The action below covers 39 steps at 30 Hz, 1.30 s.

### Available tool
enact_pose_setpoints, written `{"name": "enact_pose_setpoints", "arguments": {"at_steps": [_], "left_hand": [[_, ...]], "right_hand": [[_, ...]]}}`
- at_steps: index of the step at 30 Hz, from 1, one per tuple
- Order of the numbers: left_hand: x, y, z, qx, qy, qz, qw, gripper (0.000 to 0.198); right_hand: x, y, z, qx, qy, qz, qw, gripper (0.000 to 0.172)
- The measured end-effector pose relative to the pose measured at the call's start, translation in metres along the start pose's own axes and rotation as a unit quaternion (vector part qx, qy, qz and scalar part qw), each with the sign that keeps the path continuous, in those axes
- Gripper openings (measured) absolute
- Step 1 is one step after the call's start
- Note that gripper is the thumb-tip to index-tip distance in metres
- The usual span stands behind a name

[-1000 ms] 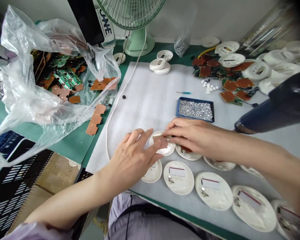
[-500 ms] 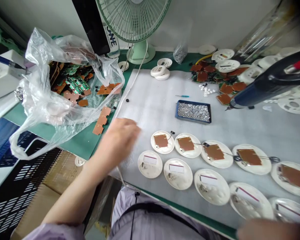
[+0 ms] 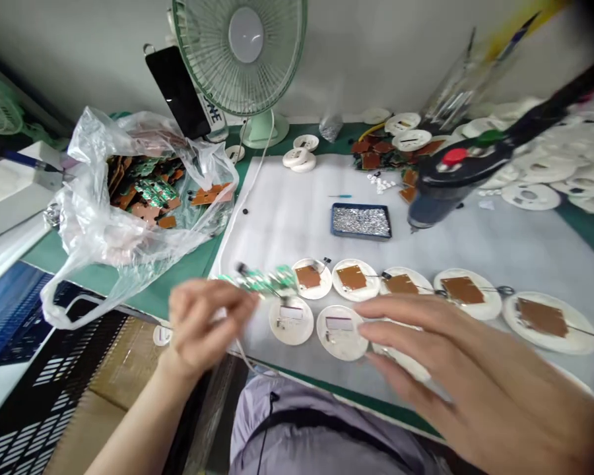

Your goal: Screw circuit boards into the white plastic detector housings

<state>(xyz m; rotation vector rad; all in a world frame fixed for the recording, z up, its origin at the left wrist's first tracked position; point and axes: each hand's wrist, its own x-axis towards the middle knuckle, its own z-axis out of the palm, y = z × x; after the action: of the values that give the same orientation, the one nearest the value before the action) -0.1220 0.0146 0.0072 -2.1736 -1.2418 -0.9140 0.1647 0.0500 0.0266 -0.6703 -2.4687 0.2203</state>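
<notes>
My left hand (image 3: 205, 323) pinches a strip of green circuit board (image 3: 272, 282), smeared by motion, with a dark part on a lead. The strip is above the left end of two rows of round white covers. My right hand (image 3: 455, 356) is open, fingers spread, over the front row; its fingertips are beside a white cover (image 3: 342, 343) with a small rectangular window. Another such cover (image 3: 291, 330) lies left of it. Behind, the back row holds brown boards (image 3: 351, 278) in white covers, several with black leads trailing out. My right hand hides part of the front row.
A blue tray of small screws (image 3: 360, 221) lies mid-mat, near a thin screwdriver (image 3: 340, 196). An electric screwdriver (image 3: 440, 191) hangs at the right. A plastic bag (image 3: 96, 247) of boards sits left, a green fan (image 3: 262, 132) behind. White covers (image 3: 529, 196) pile up at the right.
A green circuit board strip now shows in my left hand, where none was visible before. My right hand has come in from the lower right corner over the front row, fingers spread.
</notes>
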Motion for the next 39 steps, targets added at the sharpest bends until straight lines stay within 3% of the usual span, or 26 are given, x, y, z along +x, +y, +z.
{"name": "enact_pose_setpoints", "arguments": {"at_steps": [2,5,11,13,15,17,18,20,21,24,26,30,32,34,35,36,39], "left_hand": [[0.007,0.026,0.001,-0.062,-0.031,0.065,0.995,0.012],[0.018,0.053,0.009,-0.154,-0.052,0.109,0.981,0.017],[0.036,0.086,0.031,-0.249,-0.112,0.098,0.957,0.024],[0.041,0.101,0.037,-0.259,-0.142,0.084,0.952,0.022],[0.047,0.119,0.04,-0.288,-0.2,0.066,0.934,0.017],[0.055,0.136,0.039,-0.375,-0.259,0.081,0.886,0.016],[0.059,0.144,0.039,-0.44,-0.276,0.093,0.85,0.022],[0.068,0.158,0.038,-0.572,-0.309,0.096,0.754,0.03],[0.073,0.163,0.04,-0.619,-0.334,0.073,0.707,0.028],[0.082,0.177,0.048,-0.646,-0.461,-0.044,0.607,0.018],[0.083,0.184,0.056,-0.62,-0.516,-0.096,0.584,0.026],[0.077,0.196,0.065,-0.594,-0.539,-0.172,0.572,0.041],[0.075,0.199,0.067,-0.594,-0.543,-0.203,0.558,0.042],[0.076,0.199,0.069,-0.583,-0.544,-0.201,0.568,0.043],[0.078,0.197,0.07,-0.569,-0.536,-0.188,0.594,0.044],[0.08,0.195,0.071,-0.546,-0.517,-0.164,0.639,0.043],[0.088,0.19,0.076,-0.439,-0.405,-0.035,0.802,0.04]], "right_hand": [[-0.008,-0.001,0.007,-0.01,0.027,-0.009,1.0,0.026],[-0.025,-0.005,0.011,-0.036,0.039,0.001,0.999,0.023],[-0.071,-0.011,-0.004,-0.086,0.054,0.103,0.989,0.03],[-0.088,-0.011,-0.011,-0.054,0.048,0.15,0.986,0.026],[-0.107,-0.011,-0.02,0.046,0.038,0.231,0.971,0.021],[-0.126,-0.014,-0.034,0.23,0.004,0.303,0.925,0.02],[-0.136,-0.016,-0.042,0.337,-0.008,0.317,0.886,0.028],[-0.153,-0.02,-0.057,0.495,-0.011,0.323,0.806,0.042],[-0.159,-0.022,-0.063,0.525,-0.009,0.333,0.783,0.042],[-0.166,-0.025,-0.07,0.428,-0.049,0.435,0.79,0.022],[-0.168,-0.025,-0.066,0.344,-0.108,0.481,0.799,0.026],[-0.178,-0.024,-0.057,0.263,-0.165,0.475,0.823,0.032],[-0.186,-0.022,-0.057,0.21,-0.161,0.446,0.855,0.03],[-0.19,-0.017,-0.058,0.14,-0.136,0.399,0.896,0.029],[-0.192,-0.013,-0.059,0.101,-0.117,0.372,0.915,0.031],[-0.193,-0.007,-0.06,0.057,-0.095,0.344,0.932,0.032],[-0.193,0.015,-0.06,-0.07,-0.03,0.309,0.948,0.033]]}}
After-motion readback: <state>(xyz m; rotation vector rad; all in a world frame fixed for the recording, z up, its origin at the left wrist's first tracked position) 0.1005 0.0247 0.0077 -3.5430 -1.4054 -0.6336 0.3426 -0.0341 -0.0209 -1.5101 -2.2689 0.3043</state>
